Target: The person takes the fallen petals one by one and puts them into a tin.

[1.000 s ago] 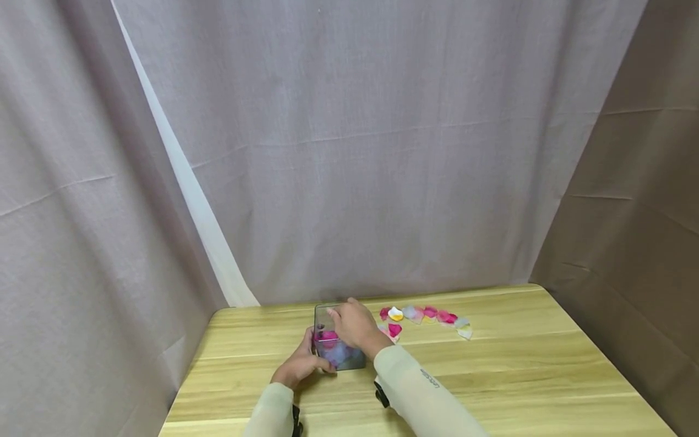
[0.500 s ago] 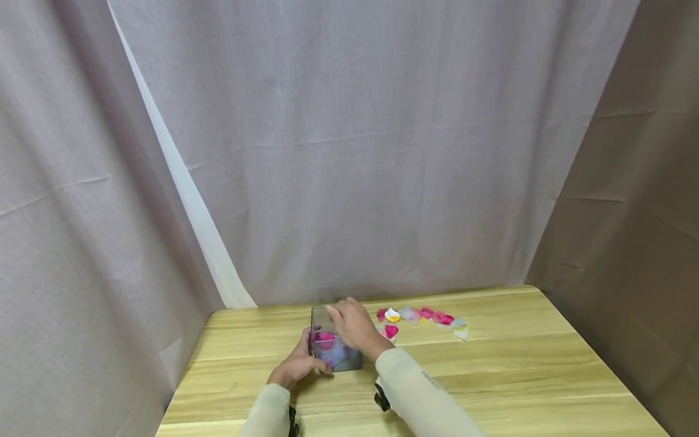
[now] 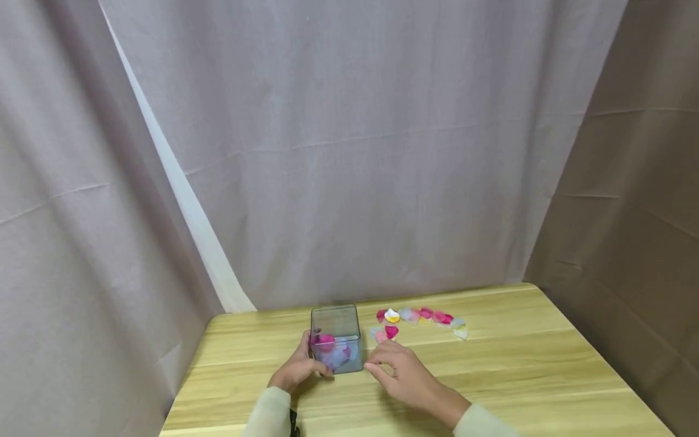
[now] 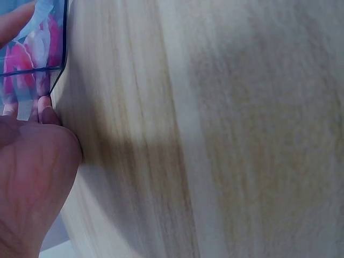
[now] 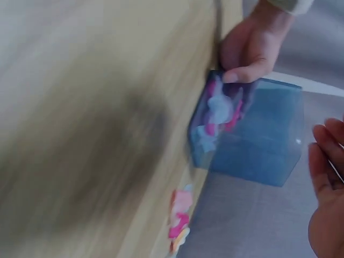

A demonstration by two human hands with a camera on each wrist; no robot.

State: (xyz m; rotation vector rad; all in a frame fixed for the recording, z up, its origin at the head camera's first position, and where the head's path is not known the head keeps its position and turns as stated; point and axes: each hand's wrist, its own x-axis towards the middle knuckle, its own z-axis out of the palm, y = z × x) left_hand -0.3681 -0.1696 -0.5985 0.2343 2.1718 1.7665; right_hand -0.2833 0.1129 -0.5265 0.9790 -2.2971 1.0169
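My left hand grips a clear bluish plastic box at its left side, the thumb across the near face. The box stands upright on the table with pink, white and pale blue artificial petals in its lower part. In the left wrist view, fingers of the left hand show beneath the box wall. My right hand is just right of the box, thumb and forefinger close together. No petal is visible at its fingertips, and the right wrist view of this hand is blurred.
An arched row of petals in pink, white, yellow and pale blue lies on the wooden table to the right of the box. A bright pink petal lies nearer the box. Grey curtains hang behind the table.
My right hand has come away from the top of the box, moving right and toward me, and now sits beside it. My left hand still holds the box. The view has shifted slightly.
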